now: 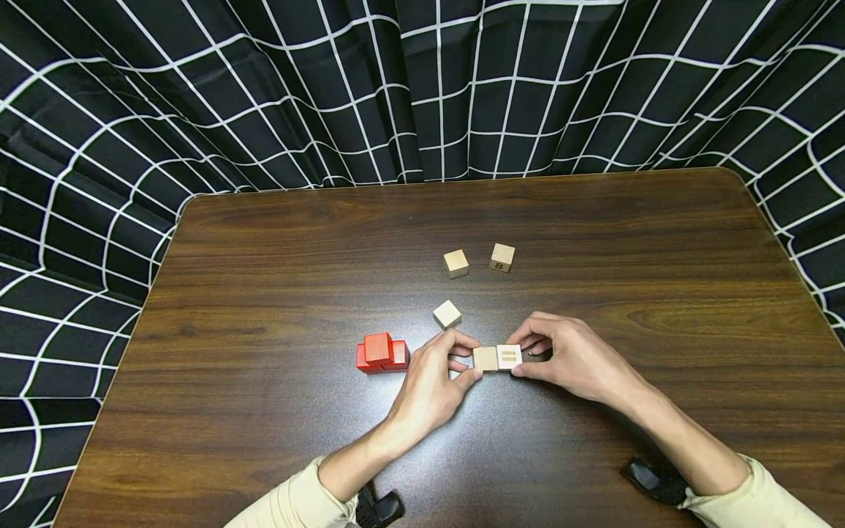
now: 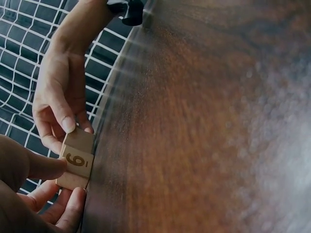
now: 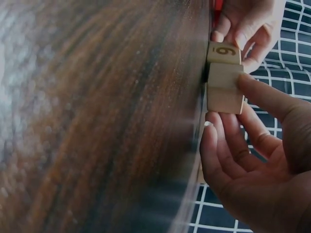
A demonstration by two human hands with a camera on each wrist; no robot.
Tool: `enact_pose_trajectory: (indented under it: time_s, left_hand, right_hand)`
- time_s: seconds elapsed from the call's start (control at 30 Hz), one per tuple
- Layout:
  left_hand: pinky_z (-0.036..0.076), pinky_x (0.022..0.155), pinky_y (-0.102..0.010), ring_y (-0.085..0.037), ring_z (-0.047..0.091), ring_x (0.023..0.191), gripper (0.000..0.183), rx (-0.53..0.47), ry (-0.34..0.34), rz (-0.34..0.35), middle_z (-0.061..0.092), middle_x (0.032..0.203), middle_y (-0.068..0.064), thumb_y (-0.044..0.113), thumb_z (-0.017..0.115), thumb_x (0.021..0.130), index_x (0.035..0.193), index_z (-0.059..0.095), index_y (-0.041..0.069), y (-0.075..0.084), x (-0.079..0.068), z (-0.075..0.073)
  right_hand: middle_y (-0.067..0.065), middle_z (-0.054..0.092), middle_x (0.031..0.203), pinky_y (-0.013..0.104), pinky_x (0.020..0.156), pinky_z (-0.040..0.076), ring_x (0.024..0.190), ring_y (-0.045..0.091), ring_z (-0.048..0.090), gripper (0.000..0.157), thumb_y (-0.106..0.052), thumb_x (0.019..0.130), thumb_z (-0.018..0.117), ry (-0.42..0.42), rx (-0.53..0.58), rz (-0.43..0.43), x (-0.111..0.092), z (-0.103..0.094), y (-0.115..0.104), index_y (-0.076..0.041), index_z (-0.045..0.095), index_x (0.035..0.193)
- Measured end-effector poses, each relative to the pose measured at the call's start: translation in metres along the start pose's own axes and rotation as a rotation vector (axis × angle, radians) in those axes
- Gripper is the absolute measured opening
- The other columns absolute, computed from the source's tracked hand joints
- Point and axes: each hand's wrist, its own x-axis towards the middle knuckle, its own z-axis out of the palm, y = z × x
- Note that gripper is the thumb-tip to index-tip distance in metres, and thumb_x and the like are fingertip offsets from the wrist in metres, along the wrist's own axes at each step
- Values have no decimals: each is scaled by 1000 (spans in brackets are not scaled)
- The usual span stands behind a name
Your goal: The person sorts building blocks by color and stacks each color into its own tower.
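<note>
Two small wooden cubes stand side by side on the table, touching. My left hand (image 1: 432, 381) pinches the left wooden cube (image 1: 485, 358) between thumb and fingers; a numeral, 6 or 9, shows on its side in both wrist views. The right wooden cube (image 1: 509, 357), pale on top with two bars like an equals sign, is pinched by my right hand (image 1: 574, 359). In the right wrist view its near face (image 3: 225, 99) looks plain. Just left of my left hand sits a small stack of red blocks (image 1: 378, 348), one resting on top of the others.
A plain wooden cube (image 1: 447, 314) lies just beyond my left hand. Farther back are another wooden cube (image 1: 456, 263) and a cube marked 8 (image 1: 502, 257). The brown table (image 1: 277, 293) has a black grid-patterned curtain (image 1: 436, 95) behind it and at its sides.
</note>
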Motion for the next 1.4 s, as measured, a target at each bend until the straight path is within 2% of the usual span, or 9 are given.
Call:
enact_pose_trajectory:
  time_s: [0.57, 0.87, 1.0, 1.4]
  left_hand:
    - [55, 79, -23, -9, 68, 85, 33, 10, 12, 15, 69, 104, 0, 2, 79, 81, 109, 66, 15, 0, -2, -1]
    - [55, 79, -23, -8, 67, 84, 32, 21, 11, 16, 69, 103, 0, 4, 80, 82, 108, 67, 16, 1, -1, -1]
    - [54, 79, -23, -8, 67, 84, 32, 18, 7, 20, 69, 103, 0, 4, 79, 82, 108, 66, 16, 0, -1, -1]
    - [55, 79, -22, -9, 68, 85, 31, 3, 13, 29, 69, 103, 0, 3, 79, 82, 108, 67, 15, 0, -1, 0]
  right_hand:
    - [-11, 65, 90, 28, 71, 57, 80, 12, 65, 32, -7, 71, 88, -20, -4, 8, 1, 4, 1, -19, 70, 95]
    - [-8, 68, 97, 29, 74, 57, 84, 12, 65, 33, -9, 75, 87, -52, 14, -39, 3, 0, -1, -15, 71, 102]
    - [-3, 70, 102, 31, 78, 58, 88, 14, 66, 33, -13, 78, 86, -62, 18, -46, 9, -6, -3, -10, 70, 107]
    - [5, 70, 104, 34, 82, 57, 91, 22, 67, 29, -9, 81, 83, -6, 87, -75, 38, -17, -6, -6, 70, 107]
